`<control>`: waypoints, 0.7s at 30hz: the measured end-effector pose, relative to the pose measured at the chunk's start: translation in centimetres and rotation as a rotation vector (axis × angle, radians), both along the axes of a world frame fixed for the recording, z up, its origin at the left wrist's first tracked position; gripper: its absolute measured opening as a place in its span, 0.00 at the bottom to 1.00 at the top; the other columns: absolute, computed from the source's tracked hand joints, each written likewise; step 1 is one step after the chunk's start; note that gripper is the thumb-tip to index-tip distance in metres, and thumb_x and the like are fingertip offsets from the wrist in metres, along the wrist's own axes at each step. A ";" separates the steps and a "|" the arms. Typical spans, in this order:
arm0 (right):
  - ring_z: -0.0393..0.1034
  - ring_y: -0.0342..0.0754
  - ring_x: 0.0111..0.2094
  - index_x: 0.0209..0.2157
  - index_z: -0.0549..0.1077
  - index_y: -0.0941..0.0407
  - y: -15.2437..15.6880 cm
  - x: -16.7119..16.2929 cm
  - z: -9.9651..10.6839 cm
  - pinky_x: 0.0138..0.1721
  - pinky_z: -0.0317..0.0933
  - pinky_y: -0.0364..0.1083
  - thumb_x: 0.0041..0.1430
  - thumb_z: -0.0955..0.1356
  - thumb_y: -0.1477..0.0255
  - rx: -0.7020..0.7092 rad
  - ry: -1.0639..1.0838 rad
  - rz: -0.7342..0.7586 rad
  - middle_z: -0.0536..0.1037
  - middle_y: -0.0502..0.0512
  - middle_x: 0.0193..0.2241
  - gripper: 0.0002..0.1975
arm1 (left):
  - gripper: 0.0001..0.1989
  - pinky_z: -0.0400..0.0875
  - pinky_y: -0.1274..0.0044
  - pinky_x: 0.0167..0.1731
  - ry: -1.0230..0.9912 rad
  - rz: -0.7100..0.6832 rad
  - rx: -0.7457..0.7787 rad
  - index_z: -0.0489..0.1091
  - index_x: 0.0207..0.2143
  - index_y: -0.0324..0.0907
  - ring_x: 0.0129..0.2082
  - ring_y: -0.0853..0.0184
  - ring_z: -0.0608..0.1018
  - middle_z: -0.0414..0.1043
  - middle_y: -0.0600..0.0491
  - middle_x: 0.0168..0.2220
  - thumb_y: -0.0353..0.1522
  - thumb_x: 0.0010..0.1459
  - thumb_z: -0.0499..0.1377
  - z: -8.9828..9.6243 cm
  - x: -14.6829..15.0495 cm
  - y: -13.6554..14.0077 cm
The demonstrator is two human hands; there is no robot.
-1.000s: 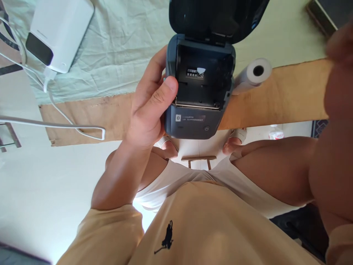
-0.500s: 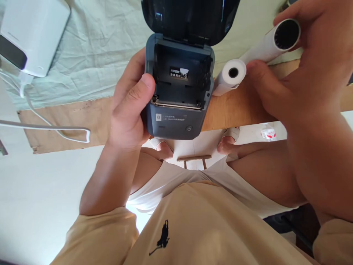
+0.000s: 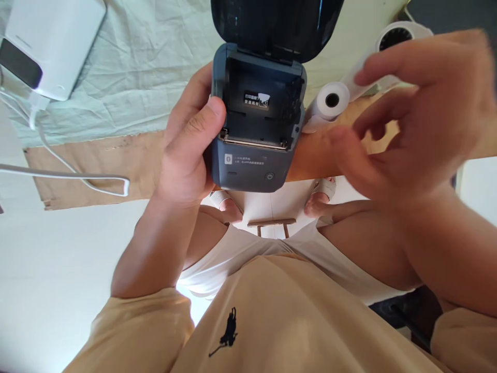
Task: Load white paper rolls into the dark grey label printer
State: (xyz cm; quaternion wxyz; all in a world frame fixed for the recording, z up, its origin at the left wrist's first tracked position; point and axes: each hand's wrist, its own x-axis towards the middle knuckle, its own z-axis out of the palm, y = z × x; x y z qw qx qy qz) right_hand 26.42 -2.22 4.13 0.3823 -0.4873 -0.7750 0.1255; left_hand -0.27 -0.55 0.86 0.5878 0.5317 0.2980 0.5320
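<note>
My left hand [image 3: 190, 140] grips a small dark blue-grey label printer [image 3: 248, 168] by its left side. The printer's black lid [image 3: 277, 26] is flipped up, and its paper bay shows only a small sticker inside. Just right of the printer stands a narrow white paper roll [image 3: 330, 101] with a dark core hole. My right hand [image 3: 423, 114] hovers in front of a second, wider-cored white roll [image 3: 404, 33], partly hiding it. Its thumb and fingers are apart with nothing between them, slightly blurred.
A white device [image 3: 58, 41] with a dark panel lies at the upper left, a white cable [image 3: 77, 173] running from it over the wooden table edge [image 3: 147, 166]. A pale green cloth [image 3: 147, 46] covers the table. A dark object [image 3: 458, 20] sits at the upper right.
My right hand has let go of the wider-cored roll, which now sits behind it, and has moved slightly lower with fingers spread. The printer has shifted a little right in view.
</note>
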 end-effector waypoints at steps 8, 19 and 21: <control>0.56 0.22 0.26 0.58 0.60 0.52 0.0 -1.8 -1.0 0.27 0.52 0.31 0.60 0.69 0.69 0.056 -0.195 0.027 0.73 0.49 0.51 0.27 | 0.24 0.76 0.70 0.31 -0.014 -0.007 -0.067 0.78 0.51 0.48 0.40 0.57 0.82 0.80 0.46 0.45 0.51 0.60 0.59 0.4 0.0 -0.1; 0.62 0.34 0.39 0.52 0.67 0.55 0.0 -2.1 -2.0 0.33 0.55 0.37 0.57 0.66 0.67 0.225 -0.269 0.102 0.70 0.56 0.41 0.20 | 0.26 0.86 0.63 0.44 0.002 -0.019 -0.018 0.77 0.53 0.51 0.55 0.48 0.84 0.80 0.46 0.48 0.53 0.62 0.54 -0.1 -0.3 0.0; 0.61 0.34 0.40 0.52 0.68 0.55 0.0 -2.2 -2.1 0.35 0.56 0.37 0.58 0.65 0.70 0.225 -0.264 0.083 0.68 0.57 0.40 0.20 | 0.27 0.86 0.63 0.43 -0.005 -0.012 -0.006 0.77 0.54 0.51 0.52 0.49 0.84 0.80 0.46 0.49 0.53 0.62 0.53 -0.3 -0.3 0.0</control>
